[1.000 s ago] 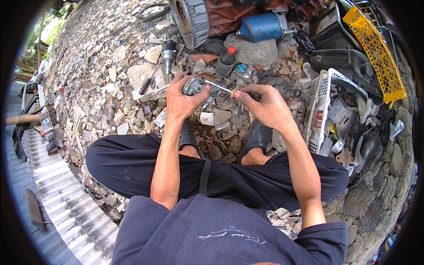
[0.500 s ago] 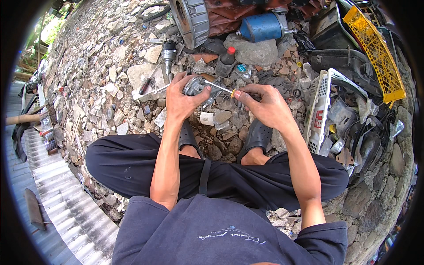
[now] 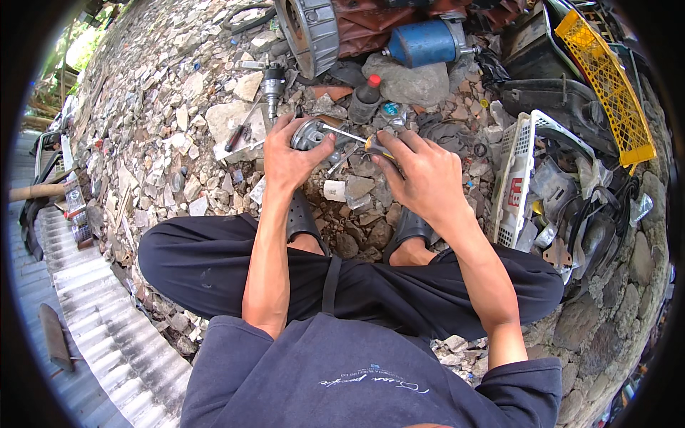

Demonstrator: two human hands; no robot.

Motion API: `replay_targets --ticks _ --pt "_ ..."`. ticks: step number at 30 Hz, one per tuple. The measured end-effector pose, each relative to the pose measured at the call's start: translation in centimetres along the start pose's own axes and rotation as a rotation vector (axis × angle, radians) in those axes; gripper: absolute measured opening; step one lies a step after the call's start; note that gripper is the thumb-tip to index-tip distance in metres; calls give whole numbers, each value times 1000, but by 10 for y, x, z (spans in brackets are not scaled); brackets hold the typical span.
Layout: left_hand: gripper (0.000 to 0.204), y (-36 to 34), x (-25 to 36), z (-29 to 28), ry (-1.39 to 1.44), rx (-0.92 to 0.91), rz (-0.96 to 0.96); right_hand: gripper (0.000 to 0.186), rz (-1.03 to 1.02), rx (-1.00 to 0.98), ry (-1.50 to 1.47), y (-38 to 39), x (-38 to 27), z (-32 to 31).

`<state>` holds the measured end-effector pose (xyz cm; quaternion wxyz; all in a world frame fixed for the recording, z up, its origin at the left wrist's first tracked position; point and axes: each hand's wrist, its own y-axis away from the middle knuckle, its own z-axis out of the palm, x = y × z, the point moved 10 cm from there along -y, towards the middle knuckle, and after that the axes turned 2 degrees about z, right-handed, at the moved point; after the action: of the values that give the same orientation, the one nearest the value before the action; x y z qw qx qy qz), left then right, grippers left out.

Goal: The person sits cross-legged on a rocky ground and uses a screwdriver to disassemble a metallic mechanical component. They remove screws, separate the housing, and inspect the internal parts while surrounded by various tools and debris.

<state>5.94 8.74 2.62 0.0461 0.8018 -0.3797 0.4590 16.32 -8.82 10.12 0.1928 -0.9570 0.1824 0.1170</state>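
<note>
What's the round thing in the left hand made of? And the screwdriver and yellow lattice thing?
Round part: probably metal, dull grey with glints. Screwdriver: shaft likely steel, shiny and bright; handle perhaps plastic or rubber, yellow and dark. Yellow lattice thing: likely plastic, evenly coloured, moulded-looking.

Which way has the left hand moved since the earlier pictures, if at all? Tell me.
Yes: the left hand has shifted slightly left, away from the red-capped bottle, which stands in the same place.

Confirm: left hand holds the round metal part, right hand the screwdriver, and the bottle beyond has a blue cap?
The bottle's cap is red, not blue, in the head view; the left hand holds the round metal part, the right hand the screwdriver.
</note>
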Motion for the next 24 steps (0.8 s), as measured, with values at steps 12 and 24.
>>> replay_targets --ticks 12,24 --pt "53 4 -1 2 -6 2 -11 28 1 73 24 -6 1 -12" --pt "52 2 -10 5 -1 -15 -69 27 -29 44 -17 -7 1 -15"
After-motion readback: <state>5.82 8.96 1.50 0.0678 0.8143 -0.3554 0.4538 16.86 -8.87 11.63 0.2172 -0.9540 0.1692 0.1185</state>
